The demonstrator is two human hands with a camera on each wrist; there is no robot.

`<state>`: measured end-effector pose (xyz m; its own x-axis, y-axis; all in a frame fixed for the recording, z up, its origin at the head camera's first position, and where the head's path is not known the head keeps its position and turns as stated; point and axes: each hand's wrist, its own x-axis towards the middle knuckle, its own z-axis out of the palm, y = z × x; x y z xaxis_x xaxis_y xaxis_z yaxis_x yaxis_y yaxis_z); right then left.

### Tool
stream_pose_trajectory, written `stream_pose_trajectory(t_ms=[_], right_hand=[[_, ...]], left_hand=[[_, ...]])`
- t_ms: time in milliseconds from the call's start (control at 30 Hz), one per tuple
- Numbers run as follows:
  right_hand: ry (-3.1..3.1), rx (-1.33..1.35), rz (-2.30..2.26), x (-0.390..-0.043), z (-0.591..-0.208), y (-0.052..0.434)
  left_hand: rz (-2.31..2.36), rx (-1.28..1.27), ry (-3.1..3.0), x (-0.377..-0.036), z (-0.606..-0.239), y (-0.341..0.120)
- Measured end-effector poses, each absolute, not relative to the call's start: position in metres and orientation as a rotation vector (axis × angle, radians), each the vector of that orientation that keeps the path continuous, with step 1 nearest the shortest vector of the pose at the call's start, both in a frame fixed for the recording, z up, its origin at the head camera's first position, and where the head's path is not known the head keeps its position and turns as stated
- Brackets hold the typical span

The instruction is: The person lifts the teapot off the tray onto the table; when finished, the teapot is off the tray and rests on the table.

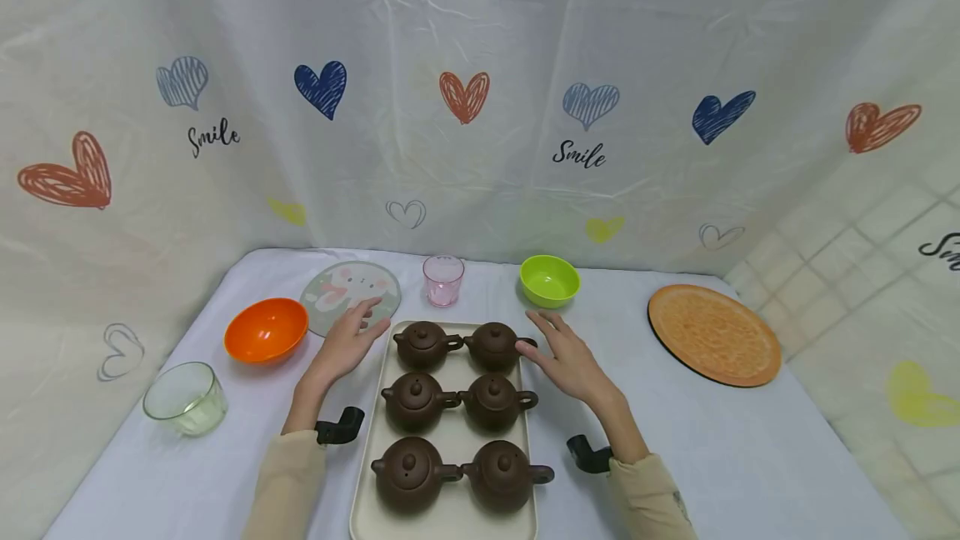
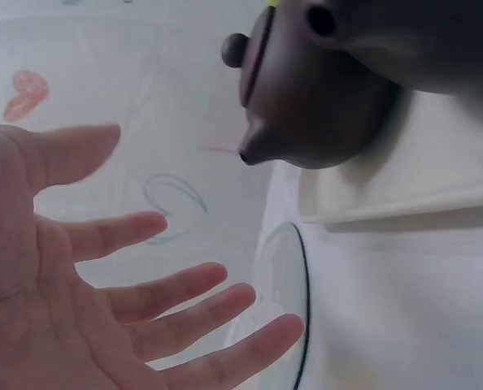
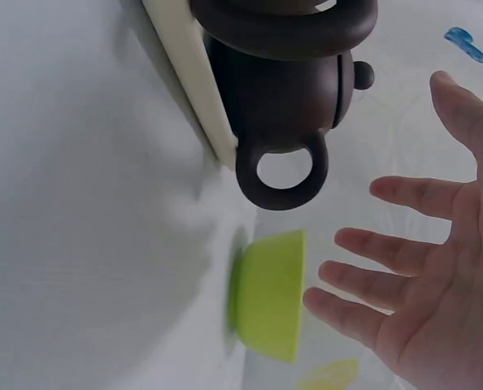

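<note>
Several dark brown teapots with lids stand in pairs on a cream tray (image 1: 442, 515). My left hand (image 1: 348, 344) is off the tray's far left corner, fingers spread, holding nothing; the back left teapot (image 1: 424, 346) is closest to it. In the left wrist view that teapot's spout (image 2: 258, 146) points toward the palm. On the other side my right hand (image 1: 567, 357) is held with its fingers apart and empty, beside the back right teapot (image 1: 492, 347). The right wrist view shows this teapot's ring handle (image 3: 282, 199) a little away from the fingertips.
An orange bowl (image 1: 266, 332) and a clear glass bowl (image 1: 187, 402) sit at the left. Behind the tray are a round patterned mat (image 1: 318, 307), a pink glass (image 1: 443, 283) and a green bowl (image 1: 550, 283). A round tan board (image 1: 716, 336) lies at the right.
</note>
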<state>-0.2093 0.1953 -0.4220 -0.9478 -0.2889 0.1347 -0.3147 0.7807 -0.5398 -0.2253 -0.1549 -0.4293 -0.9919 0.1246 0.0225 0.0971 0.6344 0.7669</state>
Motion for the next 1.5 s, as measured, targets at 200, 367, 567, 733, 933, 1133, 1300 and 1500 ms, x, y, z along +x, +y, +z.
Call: stream_pose_trajectory(t_ms=[200, 367, 567, 733, 933, 1133, 1300, 1500], right_hand=[[-2.892, 0.507, 0.999, -0.215, -0.432, 0.196], [-2.838, 0.537, 1.150, -0.220, -0.440, 0.195], [-2.702, 0.565, 1.378, -0.227, -0.445, 0.194], [-2.671, 0.536, 1.415, -0.232, -0.449, 0.192], [-2.653, 0.518, 1.389, -0.235, -0.455, 0.188], [-2.632, 0.467, 1.351, -0.234, -0.460, 0.190], [-2.617, 0.456, 1.357, -0.234, -0.461, 0.195], [-2.632, 0.522, 1.357, -0.239, -0.458, 0.196]], left_hand=[[1.467, 0.114, 2.623, -0.229, -0.443, -0.160], [1.607, 0.005, 2.491, -0.230, -0.453, -0.162], [1.700, -0.013, 2.384, -0.232, -0.459, -0.158], [1.709, -0.026, 2.397, -0.233, -0.463, -0.156], [1.699, -0.025, 2.428, -0.232, -0.465, -0.156], [1.679, -0.034, 2.441, -0.233, -0.470, -0.153], [1.672, -0.043, 2.449, -0.236, -0.472, -0.149], [1.680, -0.059, 2.466, -0.237, -0.472, -0.150]])
